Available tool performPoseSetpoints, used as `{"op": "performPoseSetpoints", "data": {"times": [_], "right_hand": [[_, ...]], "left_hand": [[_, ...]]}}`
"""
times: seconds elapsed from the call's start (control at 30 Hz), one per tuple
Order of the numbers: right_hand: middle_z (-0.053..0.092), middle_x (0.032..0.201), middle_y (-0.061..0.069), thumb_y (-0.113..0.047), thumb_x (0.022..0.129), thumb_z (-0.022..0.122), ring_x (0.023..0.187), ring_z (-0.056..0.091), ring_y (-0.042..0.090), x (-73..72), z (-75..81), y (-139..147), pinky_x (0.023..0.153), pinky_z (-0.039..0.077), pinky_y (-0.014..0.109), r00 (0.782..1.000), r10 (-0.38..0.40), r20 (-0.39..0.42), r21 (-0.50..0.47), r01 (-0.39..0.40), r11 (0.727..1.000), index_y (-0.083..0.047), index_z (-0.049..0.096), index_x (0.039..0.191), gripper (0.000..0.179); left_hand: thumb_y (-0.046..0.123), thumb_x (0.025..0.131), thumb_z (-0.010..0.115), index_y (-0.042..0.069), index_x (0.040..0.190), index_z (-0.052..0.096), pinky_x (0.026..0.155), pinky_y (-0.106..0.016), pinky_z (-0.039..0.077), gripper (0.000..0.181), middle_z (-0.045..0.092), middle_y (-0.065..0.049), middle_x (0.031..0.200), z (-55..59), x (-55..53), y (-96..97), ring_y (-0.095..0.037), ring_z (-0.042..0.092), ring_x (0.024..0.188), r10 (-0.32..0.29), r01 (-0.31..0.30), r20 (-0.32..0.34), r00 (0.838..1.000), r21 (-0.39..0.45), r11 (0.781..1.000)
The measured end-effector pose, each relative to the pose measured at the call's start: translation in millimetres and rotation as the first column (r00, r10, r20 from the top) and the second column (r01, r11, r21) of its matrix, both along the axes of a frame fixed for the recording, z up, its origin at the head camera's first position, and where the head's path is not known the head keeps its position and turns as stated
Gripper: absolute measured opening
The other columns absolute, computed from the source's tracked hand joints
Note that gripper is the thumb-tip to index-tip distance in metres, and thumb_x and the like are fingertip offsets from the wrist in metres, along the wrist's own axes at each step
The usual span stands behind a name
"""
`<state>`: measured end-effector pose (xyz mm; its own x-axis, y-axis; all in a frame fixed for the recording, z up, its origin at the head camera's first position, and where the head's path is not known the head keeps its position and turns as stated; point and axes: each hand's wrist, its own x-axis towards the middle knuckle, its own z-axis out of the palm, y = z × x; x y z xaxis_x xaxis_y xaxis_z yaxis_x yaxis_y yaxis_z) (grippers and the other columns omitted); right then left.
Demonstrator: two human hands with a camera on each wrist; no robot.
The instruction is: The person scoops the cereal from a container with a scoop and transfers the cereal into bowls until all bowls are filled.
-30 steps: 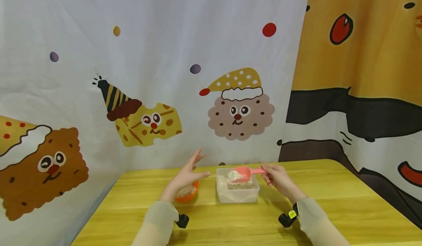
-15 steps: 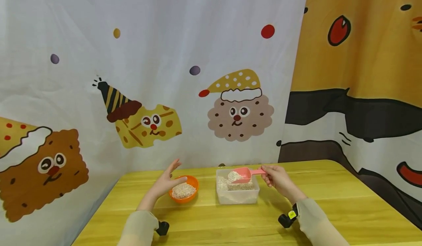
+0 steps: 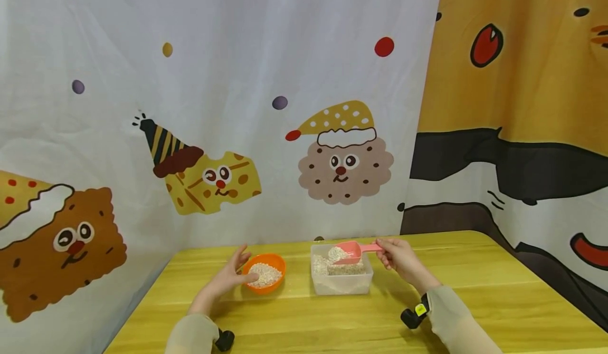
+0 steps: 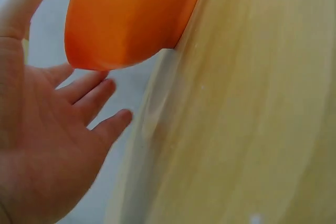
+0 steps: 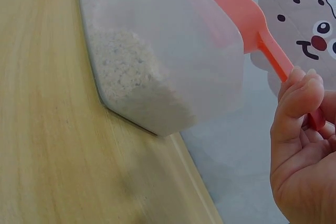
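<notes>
An orange bowl [image 3: 264,288] of pale flakes like oats stands on the table, and my left hand [image 3: 227,280] is at its left side. Its thumb reaches over the near rim in the head view; in the left wrist view the fingers spread loosely beside the bowl's wall [image 4: 126,19]. My right hand [image 3: 398,256] pinches the handle of a pink scoop [image 3: 352,252], which holds a heap of flakes over the clear plastic box [image 3: 342,286]. More flakes show through the box's wall [image 5: 210,77] in the right wrist view.
The yellow wood-grain table [image 3: 304,322] runs up to a white curtain [image 3: 285,37] printed with cartoon snacks. The box stands right of the bowl, with a gap between them. Small pale crumbs lie on the tabletop near the bowl.
My left hand has moved left and down, from in front of the bowl to its left side, uncovering the flakes. The right hand keeps the scoop over the box.
</notes>
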<state>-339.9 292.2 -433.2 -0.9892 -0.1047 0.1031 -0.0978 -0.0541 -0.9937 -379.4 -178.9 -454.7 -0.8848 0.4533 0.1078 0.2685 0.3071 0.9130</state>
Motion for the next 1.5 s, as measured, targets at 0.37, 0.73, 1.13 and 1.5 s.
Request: {"op": "performPoseSetpoints", "data": {"times": [0.37,0.73,1.13,1.5], "right_hand": [[0.057,0.065,-0.001,-0.022,0.104,0.047,0.049,0.046,0.004,0.7,-0.2,-2.0,0.046,0.04,0.018,1.0,0.012,-0.001,-0.003,-0.012,1.0,0.0,0.066,0.103,0.029],[0.057,0.064,-0.002,-0.021,0.104,0.047,0.048,0.046,0.004,0.6,0.1,-0.9,0.045,0.04,0.017,1.0,0.008,-0.009,0.0,-0.008,1.0,0.001,0.066,0.102,0.029],[0.055,0.065,-0.001,-0.02,0.105,0.045,0.049,0.045,0.006,-5.2,4.6,-10.5,0.045,0.039,0.019,0.999,-0.035,-0.022,0.012,0.035,0.999,0.001,0.065,0.101,0.03],[0.056,0.067,0.0,-0.021,0.104,0.046,0.051,0.045,0.006,-12.9,13.8,-29.1,0.047,0.04,0.018,1.0,0.002,-0.029,-0.012,-0.002,1.0,0.002,0.066,0.103,0.031]], "left_hand": [[0.015,0.088,0.072,0.009,0.155,0.0,0.107,-0.053,0.028,0.098,0.023,-0.033,0.15,-17.5,-3.0,-7.7,-0.043,0.032,0.134,-0.131,0.123,0.102,0.986,0.076,0.989],[0.013,0.083,0.077,0.011,0.155,0.002,0.11,-0.058,0.017,0.105,0.01,-0.03,0.155,-21.3,-0.3,-4.9,-0.044,0.018,0.14,-0.139,0.132,0.123,0.983,0.063,0.989],[0.021,0.079,0.081,0.015,0.155,0.008,0.109,-0.063,0.014,0.105,0.01,-0.026,0.157,-17.6,1.3,-3.8,-0.043,0.015,0.141,-0.093,0.095,0.092,0.991,-0.027,0.995],[0.02,0.081,0.079,0.011,0.156,0.007,0.109,-0.062,0.016,0.105,0.012,-0.027,0.156,-16.5,2.9,-3.4,-0.044,0.017,0.14,-0.087,0.089,0.09,0.992,-0.02,0.996]]}}
